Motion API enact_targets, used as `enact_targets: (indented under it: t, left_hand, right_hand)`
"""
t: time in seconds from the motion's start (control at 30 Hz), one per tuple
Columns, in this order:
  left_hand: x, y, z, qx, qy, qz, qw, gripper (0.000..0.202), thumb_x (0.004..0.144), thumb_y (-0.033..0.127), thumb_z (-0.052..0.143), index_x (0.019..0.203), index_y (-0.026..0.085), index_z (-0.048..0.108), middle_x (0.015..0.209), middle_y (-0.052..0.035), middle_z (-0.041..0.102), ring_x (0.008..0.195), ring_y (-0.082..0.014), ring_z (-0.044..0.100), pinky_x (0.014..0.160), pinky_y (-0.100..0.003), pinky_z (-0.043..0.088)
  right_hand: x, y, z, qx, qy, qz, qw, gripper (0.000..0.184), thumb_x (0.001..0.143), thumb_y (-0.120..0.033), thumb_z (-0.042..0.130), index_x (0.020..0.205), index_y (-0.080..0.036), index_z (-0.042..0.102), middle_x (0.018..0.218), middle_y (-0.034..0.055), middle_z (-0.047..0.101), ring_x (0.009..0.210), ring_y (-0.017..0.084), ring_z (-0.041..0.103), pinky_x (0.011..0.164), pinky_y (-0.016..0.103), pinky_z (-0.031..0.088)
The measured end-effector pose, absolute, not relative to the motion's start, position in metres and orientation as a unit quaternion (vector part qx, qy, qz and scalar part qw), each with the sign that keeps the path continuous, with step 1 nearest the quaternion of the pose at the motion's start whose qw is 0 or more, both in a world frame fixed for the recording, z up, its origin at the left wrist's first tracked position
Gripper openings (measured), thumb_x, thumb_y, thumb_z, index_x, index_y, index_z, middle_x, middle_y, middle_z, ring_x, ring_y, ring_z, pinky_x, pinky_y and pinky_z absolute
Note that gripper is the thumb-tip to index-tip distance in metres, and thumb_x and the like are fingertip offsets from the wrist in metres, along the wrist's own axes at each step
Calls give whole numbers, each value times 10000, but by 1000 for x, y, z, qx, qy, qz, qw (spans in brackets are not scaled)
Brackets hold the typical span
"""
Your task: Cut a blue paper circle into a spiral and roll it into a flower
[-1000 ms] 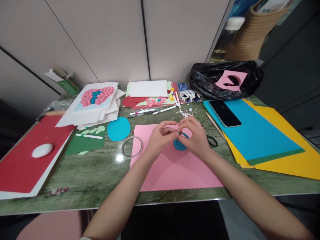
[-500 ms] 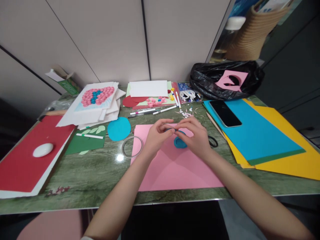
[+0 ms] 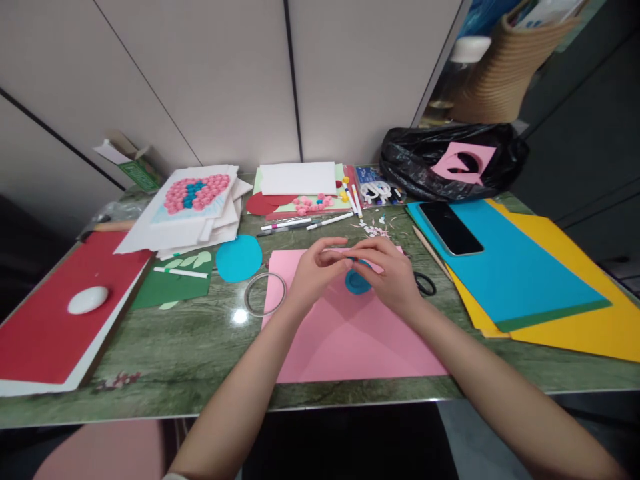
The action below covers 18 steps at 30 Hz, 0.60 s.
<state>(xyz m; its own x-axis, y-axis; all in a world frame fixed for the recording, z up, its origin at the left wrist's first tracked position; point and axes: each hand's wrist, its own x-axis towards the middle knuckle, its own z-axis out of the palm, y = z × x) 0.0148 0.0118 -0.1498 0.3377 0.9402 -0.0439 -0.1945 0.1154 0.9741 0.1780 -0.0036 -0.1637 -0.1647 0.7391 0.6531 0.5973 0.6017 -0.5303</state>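
My left hand (image 3: 313, 273) and my right hand (image 3: 395, 273) meet over a pink sheet of paper (image 3: 355, 340), fingertips pinched together. Between them is a blue paper spiral (image 3: 357, 281), its coiled part hanging below the fingers of my right hand. The strip's end at the fingertips is mostly hidden. Beside my right hand lie black scissors (image 3: 425, 284), largely covered by that hand. Left of the pink sheet, partly over its edge, is a grey ring (image 3: 247, 303) that looks like a tape roll. A blue paper disc (image 3: 239, 259) rests farther left.
To the right are a phone (image 3: 451, 228) on blue paper (image 3: 530, 280), yellow sheets (image 3: 565, 337) and a pencil (image 3: 431, 252). Behind my hands lie several markers (image 3: 330, 221) and paper scraps (image 3: 375, 230). At left sit red paper (image 3: 45, 340) with a white mouse (image 3: 88, 300), and a stacked rose picture (image 3: 195, 193).
The blue spiral has shifted slightly left and up beneath my fingers. Both hands stay pinched together in nearly the same place.
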Motion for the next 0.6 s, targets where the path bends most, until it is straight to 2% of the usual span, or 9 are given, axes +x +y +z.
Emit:
enact_targets:
  t: [0.1,0.23,0.47,0.6]
  left_hand:
    - [17,9,-151,502,339,425,673,433,688,260,766,1081,189,599,869,-44,717,844,-192,669,819,-340,477]
    - [21,6,-153,502,314,424,685,416,682,267,775,1058,191,614,890,-49,714,874,-205,669,819,-343,475]
    - [24,2,-152,461,316,438,704,371,676,236,774,1015,180,632,849,-40,709,824,-172,662,795,-310,476]
    - [25,0,-152,451,321,444,704,340,674,233,772,981,174,637,805,-31,709,747,-148,646,748,-294,482]
  right_hand:
    - [177,-6,-160,-436,-742,63,505,161,824,-151,633,924,-258,699,882,39,641,853,191,603,770,370,492]
    - [176,-9,-158,-440,-731,60,517,174,770,-91,648,847,-245,666,848,22,631,835,191,600,771,373,484]
    - [175,-10,-158,-442,-734,39,514,127,757,-132,657,772,-234,584,794,5,598,811,188,593,740,355,462]
    - [174,-10,-158,-442,-739,25,509,164,741,-129,658,730,-232,531,762,0,581,794,189,586,729,353,448]
